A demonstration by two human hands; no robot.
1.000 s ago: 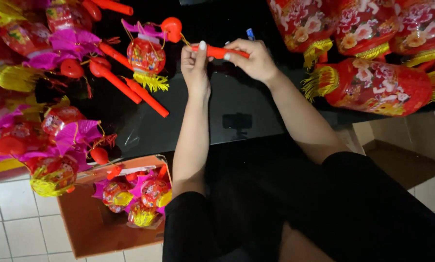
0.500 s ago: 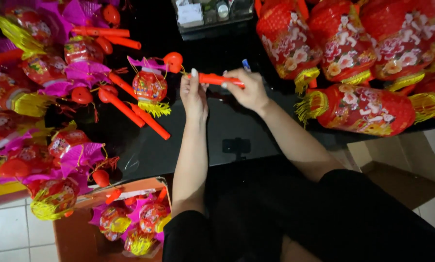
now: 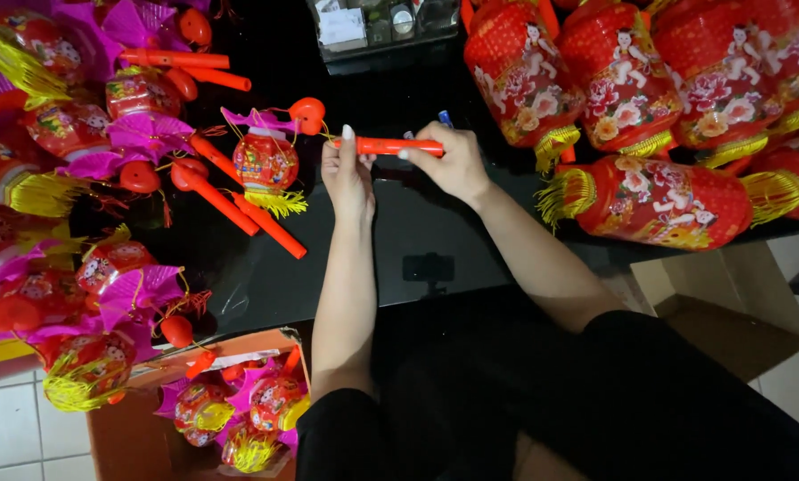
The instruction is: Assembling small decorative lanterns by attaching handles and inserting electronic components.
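Both my hands hold one orange-red plastic handle stick [image 3: 390, 145] level above the black glossy table [image 3: 399, 240]. My left hand [image 3: 346, 174] pinches its left part with the fingers upright. My right hand [image 3: 448, 160] grips its right end. The stick's round red head [image 3: 307, 113] points left, and a small red lantern [image 3: 265, 160] with a pink paper fan and yellow tassel hangs or lies just beside it.
Several small pink-and-red lanterns with orange sticks [image 3: 239, 209] crowd the table's left side. Large red lanterns [image 3: 658, 200] with yellow fringes fill the right. An orange box [image 3: 132, 436] of small lanterns stands on the tiled floor at lower left. A brown carton [image 3: 729, 294] sits at right.
The view has shifted so the table sits lower in the picture. My hands keep the same hold on the stick, with the small lantern still at its left end.
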